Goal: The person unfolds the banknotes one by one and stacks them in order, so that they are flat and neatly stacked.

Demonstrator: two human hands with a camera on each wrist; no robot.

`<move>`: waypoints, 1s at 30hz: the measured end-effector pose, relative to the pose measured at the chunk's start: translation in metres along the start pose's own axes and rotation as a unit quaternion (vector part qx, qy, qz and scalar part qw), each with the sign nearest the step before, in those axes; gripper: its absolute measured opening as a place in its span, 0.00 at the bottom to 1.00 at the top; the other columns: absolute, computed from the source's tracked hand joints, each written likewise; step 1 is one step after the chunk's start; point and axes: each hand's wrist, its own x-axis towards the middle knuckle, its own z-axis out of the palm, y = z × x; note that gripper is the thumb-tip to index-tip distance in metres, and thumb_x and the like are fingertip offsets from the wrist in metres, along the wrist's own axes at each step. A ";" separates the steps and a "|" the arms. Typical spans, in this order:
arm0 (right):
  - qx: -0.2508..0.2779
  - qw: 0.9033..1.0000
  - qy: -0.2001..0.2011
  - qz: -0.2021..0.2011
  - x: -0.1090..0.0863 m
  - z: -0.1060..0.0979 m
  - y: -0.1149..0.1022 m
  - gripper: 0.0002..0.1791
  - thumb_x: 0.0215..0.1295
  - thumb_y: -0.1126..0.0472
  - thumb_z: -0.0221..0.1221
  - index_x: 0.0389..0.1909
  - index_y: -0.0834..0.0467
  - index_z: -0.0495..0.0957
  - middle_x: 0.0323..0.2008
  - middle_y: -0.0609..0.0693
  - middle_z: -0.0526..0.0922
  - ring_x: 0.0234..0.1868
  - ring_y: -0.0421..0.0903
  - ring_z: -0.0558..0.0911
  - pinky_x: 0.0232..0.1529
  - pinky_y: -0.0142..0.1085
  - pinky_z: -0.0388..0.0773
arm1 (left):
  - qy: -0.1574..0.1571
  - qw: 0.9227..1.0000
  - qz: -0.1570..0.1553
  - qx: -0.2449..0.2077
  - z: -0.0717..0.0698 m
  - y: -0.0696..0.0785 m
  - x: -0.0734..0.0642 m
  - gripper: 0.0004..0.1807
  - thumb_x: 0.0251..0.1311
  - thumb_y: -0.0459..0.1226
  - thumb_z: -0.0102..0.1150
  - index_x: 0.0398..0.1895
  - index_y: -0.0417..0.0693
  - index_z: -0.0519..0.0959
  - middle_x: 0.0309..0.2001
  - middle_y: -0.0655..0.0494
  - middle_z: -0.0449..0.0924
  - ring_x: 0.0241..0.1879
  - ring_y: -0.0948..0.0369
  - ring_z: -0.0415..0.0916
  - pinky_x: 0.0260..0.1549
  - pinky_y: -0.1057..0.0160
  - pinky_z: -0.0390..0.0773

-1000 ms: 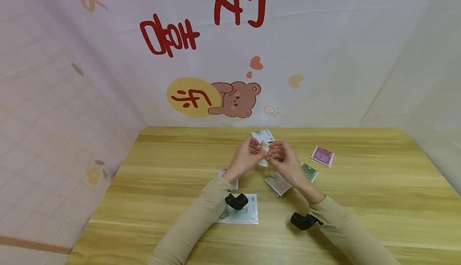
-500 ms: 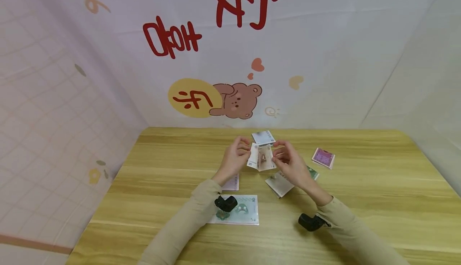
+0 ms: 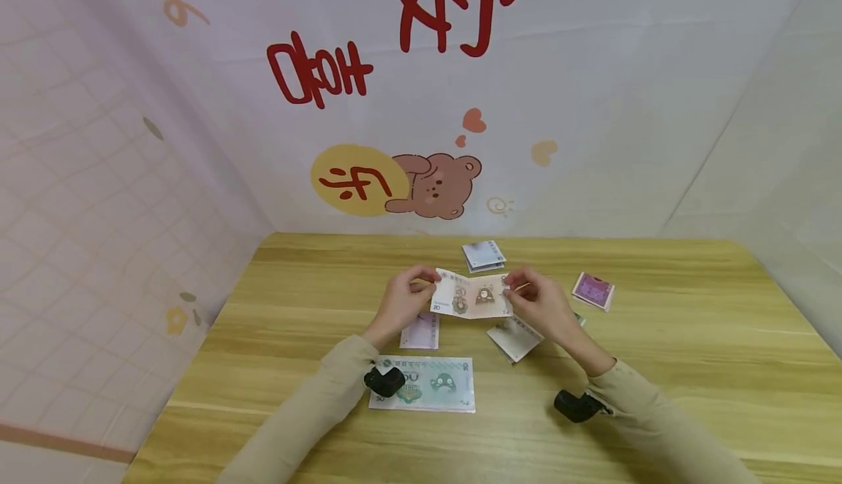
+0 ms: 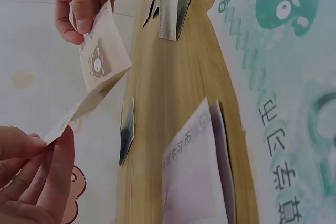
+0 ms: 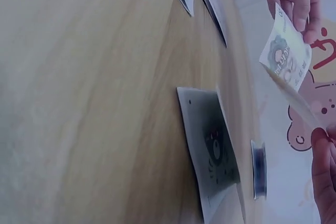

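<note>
Left hand [image 3: 401, 300] and right hand [image 3: 544, 304] have moved apart since the earlier head view; the 20 note [image 3: 472, 297] between them went from a V to nearly flat. Left hand pinches its left edge, right hand its right edge; neither has let go. It's mid-frame, held clear of the table [image 3: 697, 382]. Wrist views show a bend at the centre crease.

Step in hand, as we read it: unfolding. Next move likely calls for an even outward pull, then pressing the crease out. Looks like thin paper, so a hard tug could tear the fold.

50 note [image 3: 449, 390], lower centre, lies flat. Others look folded: purple note [image 3: 419, 335] below left hand, grey note [image 3: 515, 341] right of centre, blue note [image 3: 483, 256] above the held one, pink note [image 3: 594, 290] farther right. Green corner [image 3: 579, 319], mostly hidden by right hand; can't tell if folded.

Text: "20" on the held note's lower left, "50" on the green one, seemingly 学习币 on the purple one. Wall [image 3: 605, 104] has big red characters [image 3: 320, 72], upper frame, and 乐 on a yellow disc [image 3: 387, 169] beside a bear [image 3: 439, 195]. We can read no brand.
</note>
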 end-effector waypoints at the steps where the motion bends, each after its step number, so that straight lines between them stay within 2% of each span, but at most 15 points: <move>1: -0.001 1.000 0.002 0.003 0.000 0.000 0.000 0.09 0.59 0.72 0.62 0.40 0.63 0.77 0.33 0.54 0.81 0.29 0.45 0.81 0.29 0.32 0.78 | -0.001 1.000 -0.003 -0.005 -0.001 -0.001 -0.001 0.08 0.61 0.22 0.56 0.41 0.36 0.79 0.41 0.45 0.79 0.39 0.52 0.82 0.33 0.63 0.80; 6: -0.013 1.000 0.015 0.011 0.000 -0.001 -0.001 0.09 0.59 0.72 0.62 0.41 0.63 0.77 0.33 0.54 0.81 0.30 0.46 0.81 0.30 0.31 0.77 | 0.002 1.000 -0.013 -0.014 -0.008 -0.001 -0.003 0.08 0.60 0.23 0.57 0.42 0.36 0.79 0.42 0.44 0.79 0.37 0.53 0.82 0.30 0.62 0.80; 12: -0.003 1.000 0.002 -0.014 -0.003 -0.004 -0.002 0.10 0.58 0.74 0.63 0.40 0.63 0.77 0.32 0.54 0.80 0.27 0.45 0.81 0.27 0.32 0.78 | -0.010 0.999 -0.032 -0.016 -0.016 -0.004 -0.009 0.09 0.59 0.22 0.58 0.43 0.35 0.78 0.42 0.42 0.77 0.35 0.53 0.81 0.32 0.45 0.81; 16: 0.008 0.999 -0.014 -0.032 -0.005 -0.002 -0.002 0.10 0.57 0.75 0.64 0.40 0.63 0.78 0.31 0.53 0.81 0.26 0.43 0.80 0.26 0.32 0.78 | -0.013 0.999 -0.039 -0.016 -0.019 -0.007 -0.015 0.10 0.58 0.21 0.58 0.43 0.32 0.78 0.42 0.39 0.76 0.36 0.49 0.81 0.35 0.43 0.80; 20: 0.018 0.998 -0.031 -0.043 -0.008 0.001 -0.002 0.08 0.59 0.74 0.63 0.39 0.64 0.78 0.30 0.52 0.81 0.26 0.42 0.80 0.25 0.31 0.78 | -0.023 0.998 -0.049 -0.028 -0.024 0.002 -0.024 0.09 0.58 0.19 0.57 0.42 0.27 0.76 0.42 0.34 0.74 0.37 0.43 0.80 0.35 0.42 0.80; 24: 0.031 0.997 -0.052 -0.037 -0.012 0.003 -0.003 0.06 0.60 0.73 0.62 0.38 0.63 0.79 0.29 0.51 0.82 0.24 0.44 0.80 0.23 0.32 0.77 | -0.044 0.997 -0.049 -0.030 -0.029 0.010 -0.029 0.09 0.58 0.18 0.55 0.43 0.25 0.74 0.42 0.31 0.73 0.37 0.41 0.80 0.37 0.41 0.79; 27: 0.042 0.996 -0.071 -0.023 -0.015 0.005 -0.006 0.06 0.61 0.72 0.62 0.39 0.63 0.78 0.29 0.50 0.82 0.24 0.46 0.81 0.24 0.33 0.78 | -0.059 0.997 -0.050 -0.032 -0.034 -0.001 -0.030 0.10 0.58 0.18 0.54 0.43 0.26 0.74 0.42 0.32 0.73 0.38 0.42 0.80 0.38 0.42 0.79; 30: 0.053 0.995 -0.089 -0.013 -0.017 0.007 -0.010 0.06 0.62 0.71 0.62 0.40 0.62 0.78 0.30 0.50 0.82 0.26 0.48 0.82 0.26 0.34 0.80 | -0.069 0.996 -0.046 -0.017 -0.038 -0.015 -0.030 0.09 0.59 0.19 0.55 0.43 0.30 0.75 0.43 0.37 0.74 0.39 0.46 0.80 0.40 0.50 0.80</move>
